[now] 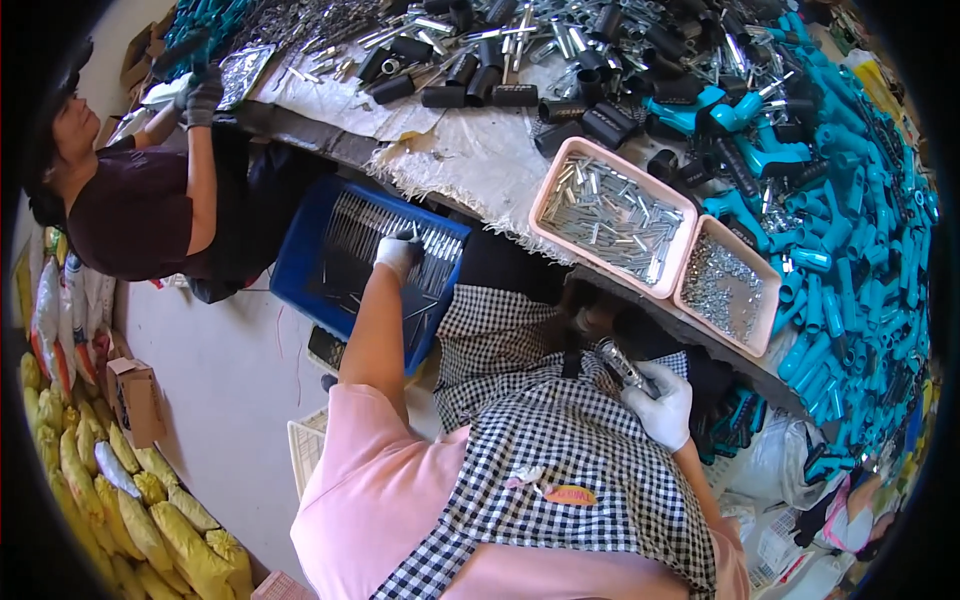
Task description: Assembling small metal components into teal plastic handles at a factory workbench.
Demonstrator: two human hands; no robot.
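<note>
My left hand (399, 256), in a white glove with dark fingertips, reaches into a blue crate (305, 312). Its fingers bend down onto a row of slim metal rods (356, 222); the fingertips are partly hidden, and what they pinch cannot be made out. More rods lie loose on the crate's floor. Close to my apron, my right hand (662, 405), in a white glove, is wrapped round a silver and black cylindrical metal part (622, 364). That part points up and to the left, its lower end covered by the hand.
A pink tray (598, 268) of metal pins and a smaller tray (733, 345) of small metal pieces stand on the table's edge. Beyond lie black sleeves (485, 85) and teal tool housings (835, 230) in heaps. A co-worker (140, 205) works at left, above yellow sacks (190, 545).
</note>
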